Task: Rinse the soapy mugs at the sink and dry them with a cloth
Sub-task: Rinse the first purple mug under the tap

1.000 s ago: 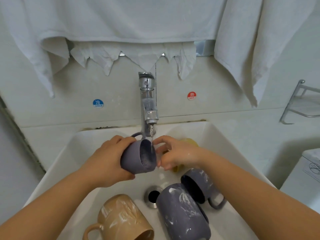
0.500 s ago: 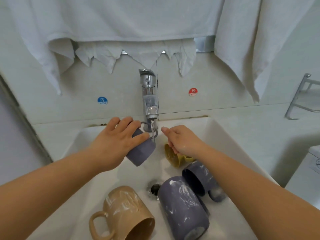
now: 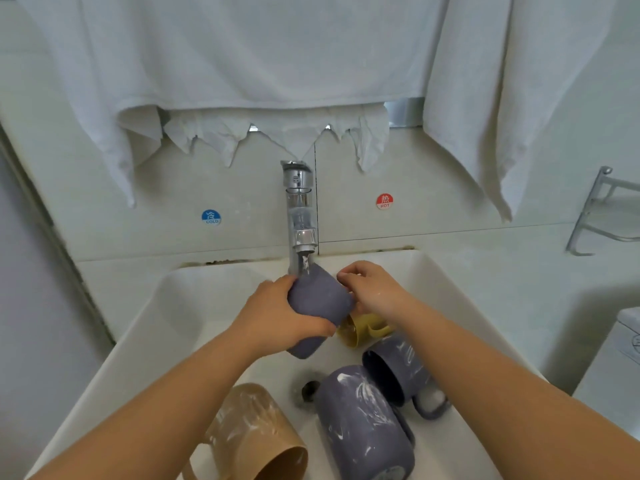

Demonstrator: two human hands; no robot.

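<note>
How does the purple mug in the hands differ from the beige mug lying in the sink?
The purple mug is gripped by the left hand under the tap; the beige mug lies on its side in the sink. The beige mug shows white soap streaks; the purple mug shows none. Both are matte.

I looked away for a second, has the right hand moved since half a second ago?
Yes. The right hand has come back in toward the tap and now touches the purple mug held by the left hand.
</note>
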